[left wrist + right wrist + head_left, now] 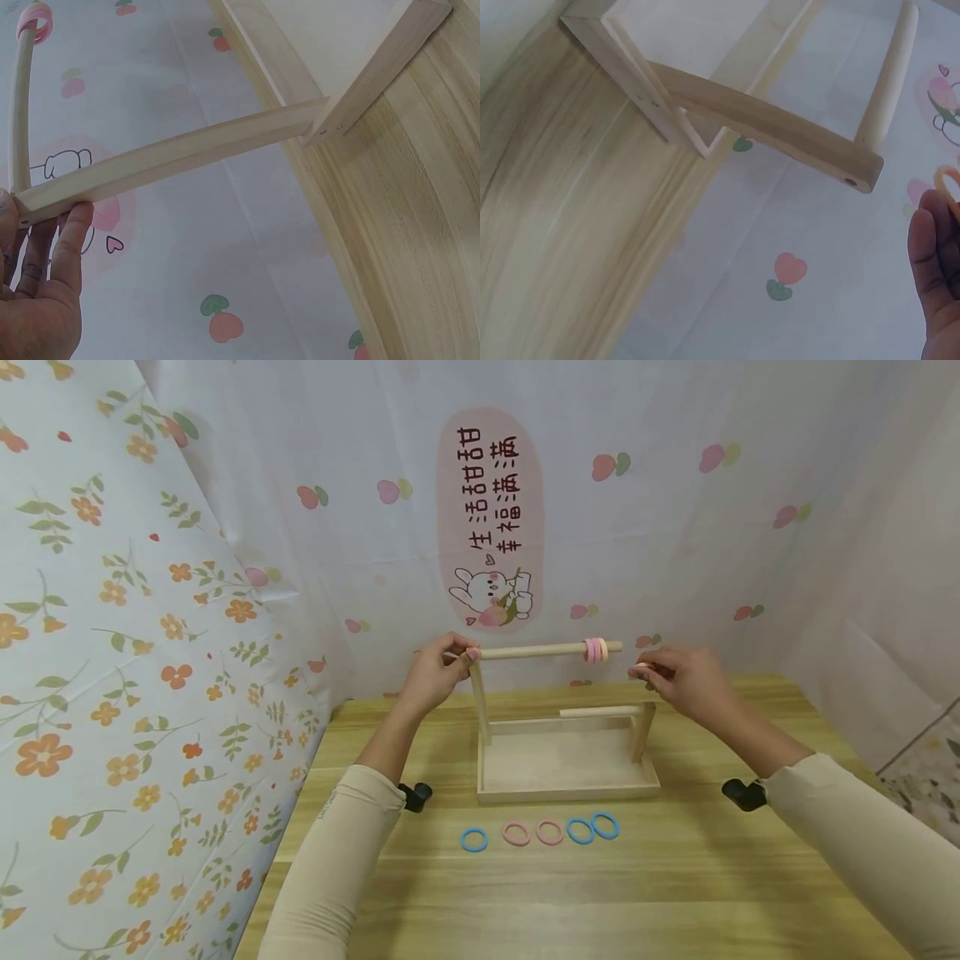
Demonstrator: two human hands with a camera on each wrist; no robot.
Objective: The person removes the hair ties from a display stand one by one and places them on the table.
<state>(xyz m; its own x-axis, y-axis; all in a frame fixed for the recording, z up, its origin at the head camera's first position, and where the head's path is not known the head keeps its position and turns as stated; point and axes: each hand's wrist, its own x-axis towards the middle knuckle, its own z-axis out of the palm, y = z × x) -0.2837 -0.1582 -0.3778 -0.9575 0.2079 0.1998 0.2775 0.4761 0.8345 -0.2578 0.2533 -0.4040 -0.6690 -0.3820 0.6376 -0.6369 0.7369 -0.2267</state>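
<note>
We see the left hand (435, 672) gripping the left end of a round wooden rod (536, 651), where it meets the left post of a shallow light-wood tray stand (566, 791) on the wooden worktop (675, 877). The rod's right end is raised above the stand's right post, with stacked pink rings (596, 650) threaded on it. The right hand (678, 677), just right of the rod's free end, pinches a pale orange ring (642, 668). In front of the stand, five loose blue and pink rings (543, 832) lie in a row.
</note>
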